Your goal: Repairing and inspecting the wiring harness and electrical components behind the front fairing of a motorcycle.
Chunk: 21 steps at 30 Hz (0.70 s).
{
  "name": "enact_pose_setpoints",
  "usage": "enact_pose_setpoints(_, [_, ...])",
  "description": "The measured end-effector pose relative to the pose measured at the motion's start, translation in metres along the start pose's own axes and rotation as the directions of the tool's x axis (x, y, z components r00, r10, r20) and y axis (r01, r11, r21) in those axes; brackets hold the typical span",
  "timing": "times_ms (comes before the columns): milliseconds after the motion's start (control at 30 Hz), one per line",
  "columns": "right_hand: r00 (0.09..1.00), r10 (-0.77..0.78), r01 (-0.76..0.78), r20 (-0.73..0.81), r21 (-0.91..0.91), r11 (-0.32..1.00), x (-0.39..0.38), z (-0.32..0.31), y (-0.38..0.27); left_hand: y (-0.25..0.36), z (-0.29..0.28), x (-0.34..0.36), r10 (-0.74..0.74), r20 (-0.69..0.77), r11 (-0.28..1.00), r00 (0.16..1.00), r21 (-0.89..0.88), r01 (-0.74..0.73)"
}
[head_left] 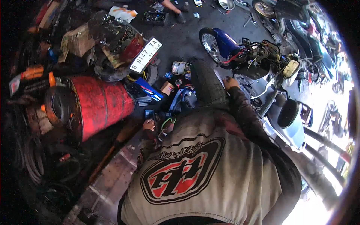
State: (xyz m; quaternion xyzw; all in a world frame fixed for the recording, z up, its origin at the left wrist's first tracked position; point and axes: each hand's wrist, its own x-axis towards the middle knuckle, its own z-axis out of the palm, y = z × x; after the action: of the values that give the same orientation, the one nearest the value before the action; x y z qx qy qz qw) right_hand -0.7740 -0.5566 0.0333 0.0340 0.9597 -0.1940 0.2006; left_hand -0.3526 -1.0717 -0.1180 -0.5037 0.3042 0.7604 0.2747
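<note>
My left hand [149, 124] is low at my left side, its fingers curled. Whatever it may hold is too small to make out. Close to its right is a green-rimmed loop [168, 126], and small blue packets [149, 113] lie just beyond it. My right hand [230, 82] is beside my bent leg [210, 84] in dark trousers, close to a partly stripped motorcycle [258, 69]. Its fingers are mostly hidden. Between my left hand and my leg are blue body panels [150, 89], a small cardboard box [167, 88] and a tray of small parts [180, 68].
A dented red drum [101, 105] stands at the left. Behind it are a motorcycle part with a white plate [145, 54] and torn cardboard [78, 42]. Another person's leg [174, 7] shows at the far edge. More motorcycles [311, 48] line the right, and a wooden handle [101, 165] leans at lower left.
</note>
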Motion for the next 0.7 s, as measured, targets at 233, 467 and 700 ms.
enact_pose_setpoints(233, [0.985,0.058,-0.058,0.161,-0.001,0.998,0.068,-0.006,-0.047,0.035,0.073,0.033,0.055,0.059,0.984,0.997,0.168,-0.065])
enact_pose_setpoints(467, [0.973,0.056,-0.042,0.222,-0.067,0.997,0.219,0.019,-0.048,0.147,0.176,0.098,0.28,-0.099,0.845,0.955,0.498,-0.196])
enact_pose_setpoints(700, [0.733,0.333,-0.234,0.593,-0.241,0.942,0.346,-0.034,-0.076,0.412,0.366,0.062,0.234,-0.019,0.536,0.972,0.837,-0.113])
